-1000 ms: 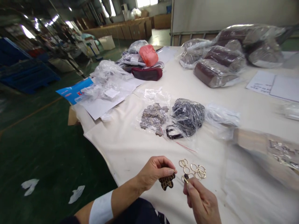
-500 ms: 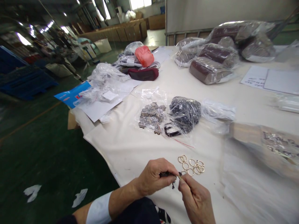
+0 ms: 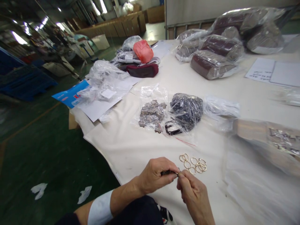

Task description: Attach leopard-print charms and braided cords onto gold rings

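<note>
My left hand (image 3: 154, 176) is closed on a small dark piece (image 3: 166, 172) whose end sticks out between thumb and forefinger. Against that end, my right hand (image 3: 195, 192) pinches with thumb and forefinger, so the two sets of fingertips touch. What the right fingertips grip is too small and covered to name. Just beyond them lie several thin gold rings (image 3: 199, 168), some overlapping, on the white-covered table (image 3: 131, 147). Farther back are a clear bag of dark metallic pieces (image 3: 152, 114) and a clear bag of black coiled cord (image 3: 186, 109).
Wrapped brown bags (image 3: 212, 65) are piled at the back right. A maroon pouch (image 3: 142, 70) and a red plastic bundle (image 3: 143, 51) sit at the back left, near crumpled clear plastic (image 3: 105, 72). A plastic-covered tan package (image 3: 257, 134) lies right. The table edge drops to green floor (image 3: 58, 162).
The dark bit that dangled under my left hand is no longer visible. My right fingertips have shifted slightly left and up, tight against the left ones. The view has tilted a little.
</note>
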Demonstrator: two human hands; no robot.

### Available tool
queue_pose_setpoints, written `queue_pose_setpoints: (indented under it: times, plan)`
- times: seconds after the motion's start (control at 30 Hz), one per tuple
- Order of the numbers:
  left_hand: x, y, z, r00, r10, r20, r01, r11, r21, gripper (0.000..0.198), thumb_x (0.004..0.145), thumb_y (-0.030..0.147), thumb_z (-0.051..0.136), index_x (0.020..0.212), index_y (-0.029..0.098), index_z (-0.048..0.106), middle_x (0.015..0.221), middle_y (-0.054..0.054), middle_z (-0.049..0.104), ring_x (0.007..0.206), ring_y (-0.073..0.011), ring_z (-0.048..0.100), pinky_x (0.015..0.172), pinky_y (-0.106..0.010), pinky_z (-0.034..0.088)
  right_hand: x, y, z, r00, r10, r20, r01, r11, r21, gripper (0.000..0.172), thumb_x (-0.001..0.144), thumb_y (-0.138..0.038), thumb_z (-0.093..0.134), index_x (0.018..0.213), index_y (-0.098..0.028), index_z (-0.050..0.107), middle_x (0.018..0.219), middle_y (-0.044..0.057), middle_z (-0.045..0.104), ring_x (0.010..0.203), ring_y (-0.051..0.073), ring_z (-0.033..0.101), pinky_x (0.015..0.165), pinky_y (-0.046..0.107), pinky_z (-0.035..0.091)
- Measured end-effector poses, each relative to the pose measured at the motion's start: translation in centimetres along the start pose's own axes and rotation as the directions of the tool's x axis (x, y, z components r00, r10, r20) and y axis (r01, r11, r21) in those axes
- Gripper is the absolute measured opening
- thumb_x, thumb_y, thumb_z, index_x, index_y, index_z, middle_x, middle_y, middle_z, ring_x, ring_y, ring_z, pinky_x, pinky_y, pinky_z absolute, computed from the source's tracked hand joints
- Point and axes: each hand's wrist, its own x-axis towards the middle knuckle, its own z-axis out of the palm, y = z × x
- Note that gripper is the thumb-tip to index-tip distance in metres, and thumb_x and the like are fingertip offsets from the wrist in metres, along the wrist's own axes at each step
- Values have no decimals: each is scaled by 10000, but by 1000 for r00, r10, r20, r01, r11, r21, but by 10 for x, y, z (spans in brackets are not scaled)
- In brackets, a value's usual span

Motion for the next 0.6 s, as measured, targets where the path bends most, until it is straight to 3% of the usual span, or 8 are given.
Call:
queue_pose_setpoints:
  times: [0.1, 0.23, 0.3, 0.4, 0.5, 0.6]
  plan:
    - [4, 1, 0, 994, 103, 46, -107, 991, 76, 170, 810, 113, 550, 915, 109, 684, 838, -96, 697, 811, -147, 618, 773, -220, 479, 2, 3, 1, 1000, -11, -12, 11, 1000, -5, 339, 832, -422, 361, 562, -218, 389, 500, -38, 388, 501, 127, 418, 489, 234, 318]
    - [7, 1, -1, 995, 69, 71, -73, 996, 59, 177, 803, 116, 549, 912, 98, 686, 832, -112, 690, 827, -162, 623, 769, -227, 489, -1, 7, 1, 998, -54, -42, 54, 998, 15, 354, 845, -444, 377, 574, -217, 401, 509, -38, 381, 507, 128, 402, 495, 240, 313]
    - [6, -2, 0, 998, 18, 56, -19, 1000, 20, 168, 793, 139, 566, 899, 108, 693, 829, -107, 684, 794, -162, 630, 729, -228, 501, -3, 6, 0, 998, -39, -43, 41, 997, 60, 373, 849, -462, 387, 572, -213, 415, 499, -38, 380, 501, 126, 396, 498, 244, 308]
    - [3, -6, 4, 982, -171, 76, 179, 977, -118, 179, 784, 228, 608, 891, 115, 697, 840, -96, 659, 611, -116, 620, 555, -195, 489, -4, 3, 1, 1000, 6, -12, -3, 985, 172, 403, 851, -485, 410, 569, -202, 458, 462, -42, 377, 471, 113, 373, 496, 243, 295]
    - [-1, -7, 10, 939, -301, 167, 339, 893, -297, 272, 780, 327, 633, 910, 96, 692, 788, -87, 644, 532, -102, 599, 461, -176, 450, -8, 10, -2, 998, 34, 50, -53, 883, 467, 408, 829, -506, 461, 571, -192, 491, 484, -33, 429, 423, 89, 349, 464, 240, 282]
    - [-5, -9, 16, 951, -246, 189, 298, 893, -336, 359, 766, 312, 657, 1060, 106, 650, 874, -101, 672, 739, -156, 637, 663, -239, 507, -23, 35, -26, 993, 13, 118, -88, 747, 658, 430, 757, -593, 526, 567, -208, 488, 495, -16, 455, 370, 97, 352, 380, 247, 260]
